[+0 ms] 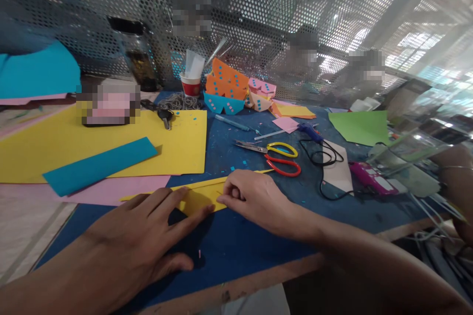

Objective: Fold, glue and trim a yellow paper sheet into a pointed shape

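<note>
A folded strip of yellow paper (201,198) lies near the front of the blue tabletop, with a narrow fold along its far edge. My left hand (144,236) rests on its left part, fingers spread and fingertips pressing it down. My right hand (254,202) is closed over its right part, thumb and forefinger together at the paper. What it pinches, if anything, is too small to make out. Beyond my right hand lie scissors (268,150) with one yellow and one red handle, blades apart. A folded blue paper strip (99,165) lies beyond my left hand.
Yellow sheets (181,142) lie at left, with keys (165,117) on them. Behind stand a paper cup (191,84), a dark-lidded bottle (136,54) and paper masks (225,86). A glue gun (310,132), its black cord and green paper (362,125) are at right.
</note>
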The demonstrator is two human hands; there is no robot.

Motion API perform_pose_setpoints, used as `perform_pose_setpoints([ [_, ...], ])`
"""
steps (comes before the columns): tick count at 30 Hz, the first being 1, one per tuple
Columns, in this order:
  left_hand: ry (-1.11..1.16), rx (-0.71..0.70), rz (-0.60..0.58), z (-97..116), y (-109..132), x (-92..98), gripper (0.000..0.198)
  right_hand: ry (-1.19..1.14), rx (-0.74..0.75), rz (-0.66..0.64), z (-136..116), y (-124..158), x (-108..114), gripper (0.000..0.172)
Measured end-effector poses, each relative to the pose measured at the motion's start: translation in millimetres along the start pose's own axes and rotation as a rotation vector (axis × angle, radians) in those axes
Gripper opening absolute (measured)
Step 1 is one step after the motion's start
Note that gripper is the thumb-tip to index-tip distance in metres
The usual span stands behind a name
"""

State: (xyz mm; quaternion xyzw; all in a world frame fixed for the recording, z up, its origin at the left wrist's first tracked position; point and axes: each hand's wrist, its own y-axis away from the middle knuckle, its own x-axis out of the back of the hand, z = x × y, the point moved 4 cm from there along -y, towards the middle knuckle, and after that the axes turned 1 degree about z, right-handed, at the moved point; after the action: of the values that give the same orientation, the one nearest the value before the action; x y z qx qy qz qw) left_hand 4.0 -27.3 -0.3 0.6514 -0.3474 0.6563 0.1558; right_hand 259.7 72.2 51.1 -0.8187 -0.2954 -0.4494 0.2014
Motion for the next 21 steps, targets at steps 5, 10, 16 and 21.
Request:
perform_pose_setpoints([
  [5, -0.025, -0.006, -0.019, 0.0, 1.2, 2.0, 0.080, -0.013, 0.021, 0.005, -0.5, 1.0, 1.1, 0.024],
  [10, -0.022, -0.008, 0.002, -1.2, 2.1, 5.7, 0.074, -0.024, 0.001, -0.009, -0.7, 1.4, 2.0, 0.026],
  [16, 0.034, 0.014, 0.024, 0.1, 0.0, 4.8, 0.074, -0.012, 0.018, -0.001, 0.6, 1.6, 1.2, 0.025],
  [21, 0.050, 0.019, 0.028, -0.1, -0.8, 6.4, 0.072, -0.008, 0.028, 0.004, -0.1, 1.9, 0.7, 0.025],
])
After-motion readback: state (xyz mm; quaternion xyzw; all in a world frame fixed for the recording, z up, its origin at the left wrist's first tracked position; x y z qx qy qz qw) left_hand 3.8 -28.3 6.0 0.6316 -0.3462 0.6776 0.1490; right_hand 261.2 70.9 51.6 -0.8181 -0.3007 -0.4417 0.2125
